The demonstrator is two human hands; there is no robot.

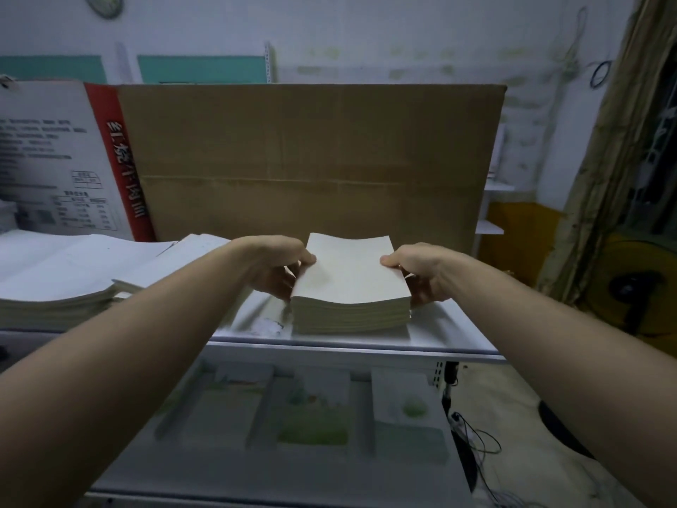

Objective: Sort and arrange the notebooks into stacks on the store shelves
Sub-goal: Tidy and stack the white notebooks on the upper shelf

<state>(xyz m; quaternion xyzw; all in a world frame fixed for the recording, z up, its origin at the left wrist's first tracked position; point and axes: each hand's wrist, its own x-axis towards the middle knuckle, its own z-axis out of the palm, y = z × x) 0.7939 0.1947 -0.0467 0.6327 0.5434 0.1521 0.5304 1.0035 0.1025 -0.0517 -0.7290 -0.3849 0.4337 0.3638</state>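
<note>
A thick stack of pale cream notebooks (350, 276) sits on the upper white shelf (450, 335), near its front edge. My left hand (278, 267) grips the stack's left side, thumb on top and fingers down the edge. My right hand (421, 275) grips the right side in the same way. Further left on the shelf lie more notebooks in low, spread piles (62, 284), with another pile (183, 254) partly hidden behind my left forearm.
A large flattened cardboard sheet (311, 159) stands upright behind the stack, beside a printed white-and-red box panel (73, 159). The lower shelf (256, 485) holds notebooks with green illustrated covers (315, 412). Cables (472, 434) hang at the shelf's right end. A yellow object (630, 287) is at right.
</note>
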